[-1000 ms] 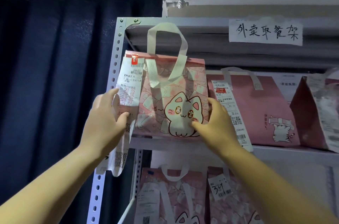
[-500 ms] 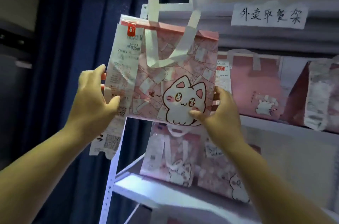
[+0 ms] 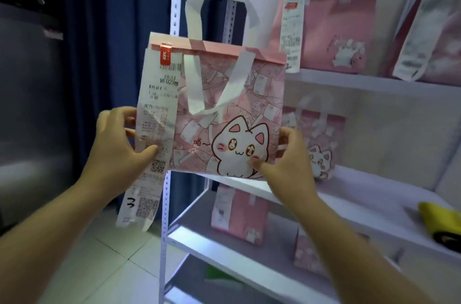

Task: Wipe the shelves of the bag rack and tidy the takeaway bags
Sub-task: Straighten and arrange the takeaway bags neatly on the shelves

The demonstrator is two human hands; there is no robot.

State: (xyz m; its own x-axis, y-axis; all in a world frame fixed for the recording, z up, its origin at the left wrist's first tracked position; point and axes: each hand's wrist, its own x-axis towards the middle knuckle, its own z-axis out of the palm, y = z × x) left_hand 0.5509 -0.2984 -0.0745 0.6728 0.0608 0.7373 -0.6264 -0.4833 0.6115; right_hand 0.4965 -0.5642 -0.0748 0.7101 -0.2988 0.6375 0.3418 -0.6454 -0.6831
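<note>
I hold a pink takeaway bag with a white cat print and white handles in the air in front of the bag rack. My left hand grips its left edge over a long white receipt stuck to the bag. My right hand pinches its lower right corner. More pink bags stand on the shelves: two on the upper shelf, one behind my right hand, others lower down.
A yellow cloth lies on the middle shelf at the right edge. A dark blue curtain hangs left of the rack's perforated post. The floor at lower left is pale tile. Something green lies on the lowest shelf.
The bag has come off the top shelf and moved down and out toward me, still in both hands. My view has dropped, so lower shelves and the yellow cloth now show.
</note>
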